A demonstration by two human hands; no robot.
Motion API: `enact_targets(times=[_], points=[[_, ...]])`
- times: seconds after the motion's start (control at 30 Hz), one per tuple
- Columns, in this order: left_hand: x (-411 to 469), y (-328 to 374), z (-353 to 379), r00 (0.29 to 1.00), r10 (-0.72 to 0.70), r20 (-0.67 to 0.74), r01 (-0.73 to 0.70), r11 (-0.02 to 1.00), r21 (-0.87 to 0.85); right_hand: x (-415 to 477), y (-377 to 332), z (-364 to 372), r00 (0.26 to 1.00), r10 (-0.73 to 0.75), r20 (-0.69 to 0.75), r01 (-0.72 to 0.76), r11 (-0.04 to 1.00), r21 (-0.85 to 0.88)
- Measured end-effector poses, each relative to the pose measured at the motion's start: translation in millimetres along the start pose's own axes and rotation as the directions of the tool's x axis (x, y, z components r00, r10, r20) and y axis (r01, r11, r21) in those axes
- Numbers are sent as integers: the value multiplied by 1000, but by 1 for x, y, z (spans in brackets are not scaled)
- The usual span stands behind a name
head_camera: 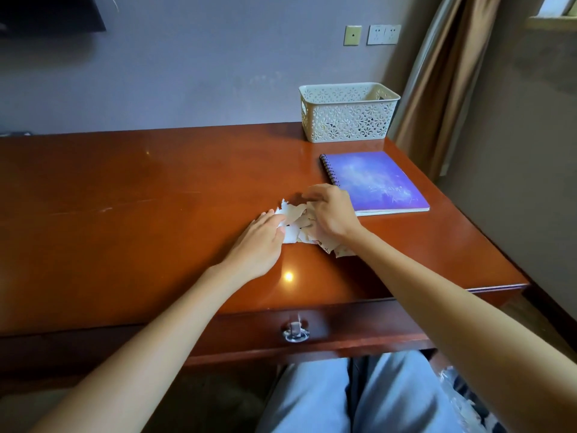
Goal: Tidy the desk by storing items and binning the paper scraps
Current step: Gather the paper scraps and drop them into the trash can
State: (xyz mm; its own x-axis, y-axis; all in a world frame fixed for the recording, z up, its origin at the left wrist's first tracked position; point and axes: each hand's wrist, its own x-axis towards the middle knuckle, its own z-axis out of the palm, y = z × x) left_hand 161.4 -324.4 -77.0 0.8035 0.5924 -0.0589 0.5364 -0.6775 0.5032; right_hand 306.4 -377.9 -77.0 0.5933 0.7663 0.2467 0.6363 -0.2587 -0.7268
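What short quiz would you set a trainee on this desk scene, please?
1. True or false: the notebook lies closed on the desk, outside the basket.
2. What lies between the left hand and the right hand? A pens; B scraps; C keys.
3. Fill in: the basket stands at the desk's far ___ corner.

Key: 1 true; 2 B; 3 right.
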Motion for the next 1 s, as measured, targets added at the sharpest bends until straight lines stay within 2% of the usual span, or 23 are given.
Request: enact_targets(times=[0.1, 0.2, 0.3, 0.4, 0.47, 0.57, 0.67, 0.77, 0.87, 1.0], points=[[-19, 12, 4, 1000, 5, -11, -5, 998, -68, -9, -5, -15, 998, 34, -55, -28, 995, 99], [-30, 17, 2, 993, 4, -117, -16, 995, -98, -21, -6, -31, 999, 38, -24, -35, 991, 126], [-36, 16, 1, 986, 23, -167, -32, 998, -56, -45, 3, -42, 998, -32, 54, 37, 995, -89], [-37, 12, 7, 997, 52, -57, -47, 995, 93, -71, 12, -45, 983, -100, 155, 140, 953, -270], [-37, 10, 13, 999, 27, 20, -30, 983, 182, -81, 15, -42, 964, -116, 239, 194, 921, -338], [-32, 7, 18, 996, 72, 62, -86, 960, 267, -82, 17, -41, 938, -93, 333, 236, 877, -418], [-31, 8, 18, 994, 98, 42, -105, 965, 241, -76, 18, -42, 934, -153, 324, 300, 827, -476], [-29, 11, 17, 988, 101, -117, -78, 979, 189, -71, 17, -42, 938, -202, 282, 327, 788, -522], [-19, 13, 16, 976, 100, -193, -44, 961, 274, -65, 18, -39, 921, -269, 283, 390, 667, -635], [-4, 13, 17, 969, 132, -211, -45, 928, 370, -58, 22, -37, 935, -267, 233, 354, 676, -646]])
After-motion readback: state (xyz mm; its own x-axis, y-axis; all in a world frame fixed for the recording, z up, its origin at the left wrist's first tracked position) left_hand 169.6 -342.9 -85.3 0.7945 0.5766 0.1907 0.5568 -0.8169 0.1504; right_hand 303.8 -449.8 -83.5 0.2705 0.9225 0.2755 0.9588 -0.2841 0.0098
